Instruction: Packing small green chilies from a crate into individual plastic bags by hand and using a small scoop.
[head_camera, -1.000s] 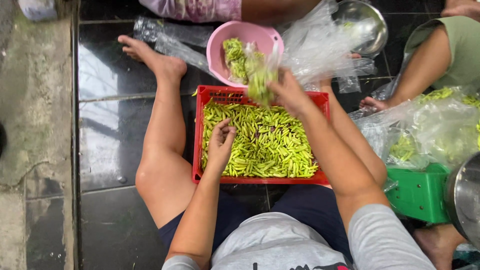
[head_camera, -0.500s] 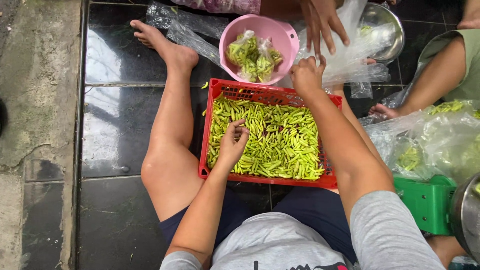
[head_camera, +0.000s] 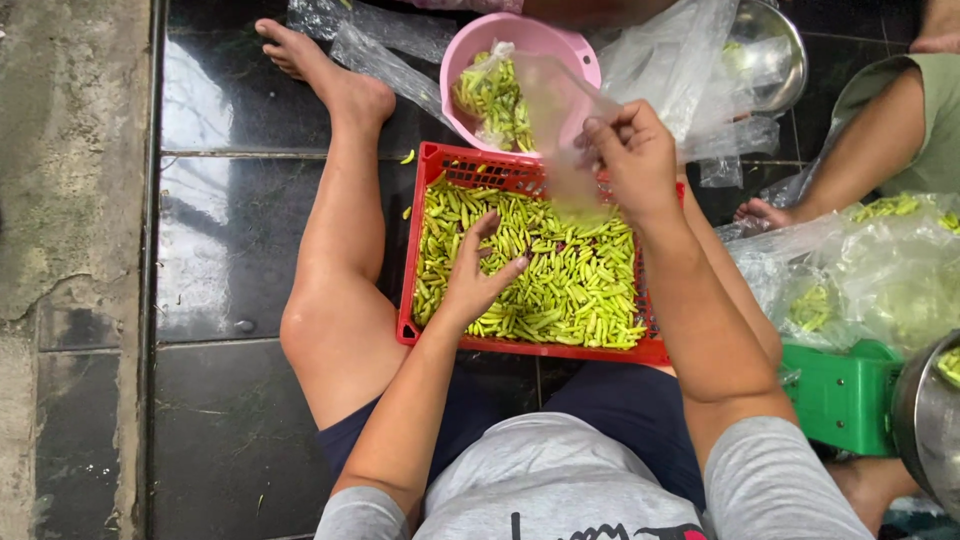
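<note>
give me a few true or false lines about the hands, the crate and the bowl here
1. The left hand rests on the green chillies in the red crate. True.
2. The right hand holds a metal spoon. False: it pinches a clear plastic bag.
3. The pink bowl stands beyond the crate's far edge. True.
4. The pink bowl holds nothing. False: a bagged bunch of chillies lies in it.
5. The crate sits on a wooden table. False: it sits on the dark tiled floor between the person's legs.
</note>
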